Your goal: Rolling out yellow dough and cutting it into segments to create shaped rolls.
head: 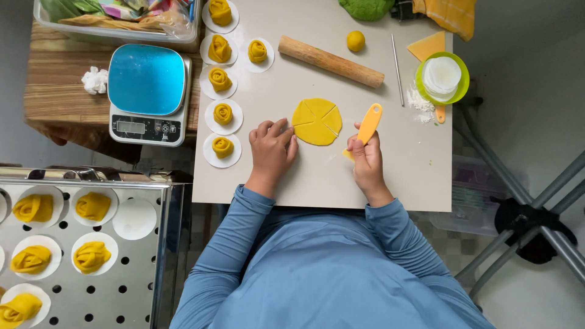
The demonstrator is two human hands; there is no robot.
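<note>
A flat round of yellow dough (317, 122), scored with several cuts toward its rim, lies on the beige work board (402, 176). My left hand (272, 149) rests palm down on the board, fingertips touching the dough's left edge. My right hand (367, 159) grips a yellow plastic scraper (367, 127), whose handle points up and away just right of the dough. A small yellow dough ball (356, 41) and a wooden rolling pin (331, 61) lie farther back.
Several yellow dough roses on white paper rounds (223, 113) line the board's left edge. A kitchen scale (147, 92) stands left of them. A perforated steel tray (85, 256) holds more roses. A green bowl of paper rounds (443, 77), green dough (365, 8) and a metal rod (397, 68) are behind.
</note>
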